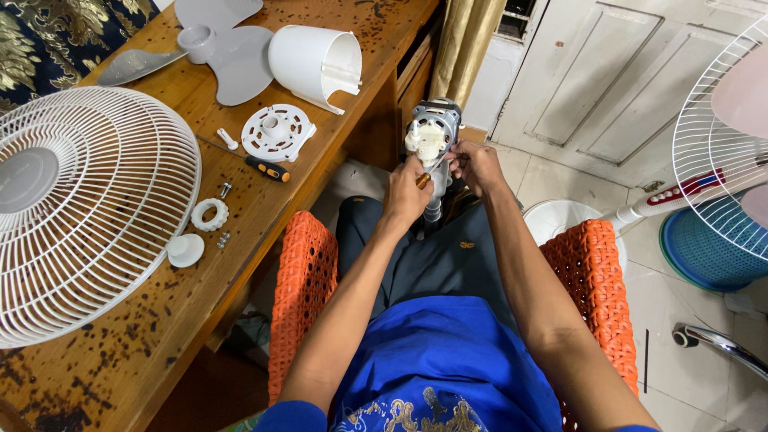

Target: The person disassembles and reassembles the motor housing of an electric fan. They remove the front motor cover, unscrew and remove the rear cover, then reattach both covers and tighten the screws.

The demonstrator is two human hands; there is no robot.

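Observation:
A fan motor (433,132) with a white front piece and grey metal body stands upright on its neck between my knees. My left hand (406,192) grips a small screwdriver with an orange handle (424,179), its tip pointing up at the motor. Beside it, my right hand (475,164) holds the motor's right side just below the casing. On the wooden table (160,336) to my left lie the white fan grille (80,208), the grey blade (212,44), the white motor cover (316,64) and a round white plate (276,132).
Another screwdriver (268,169), a white ring nut (210,214), a cap (186,250) and small screws (224,238) lie on the table. I sit in an orange woven chair (300,280). Another standing fan (712,152) and a blue basket (704,252) are at right.

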